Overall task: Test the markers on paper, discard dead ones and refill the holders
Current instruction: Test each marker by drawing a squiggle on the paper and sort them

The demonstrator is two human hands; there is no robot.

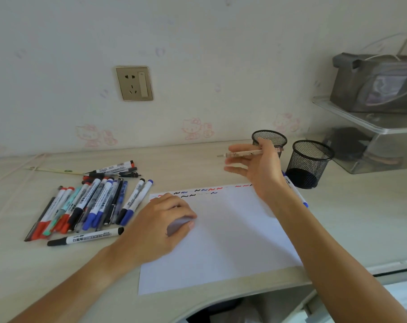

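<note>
Markers (88, 203), red, blue and black, are piled at centre left of the frame, one black marker (86, 238) lying apart just below the pile; whether these are tested or waiting cannot be told. Paper (221, 238) is spread at centre, with a row of red, blue and black squiggles (197, 191) along its upper edge, so testing is judged well advanced. Two mesh holders (310, 163) at upper right are seen bare inside as far as visible; refilling is judged not yet begun. A slim pale pen (244, 153) is grasped in the right hand (256, 166), raised in front of the rear holder, its tip pointed left. Left hand (165, 220) is rested on the paper with fingers curled under; whether anything is held cannot be told. A blue marker (295, 192) is partly hidden behind the right wrist. No discard bin is shown. Desk (197, 164), wall socket (134, 83), grey bag (374, 82) on a clear shelf (351, 117), contents below blurred
</note>
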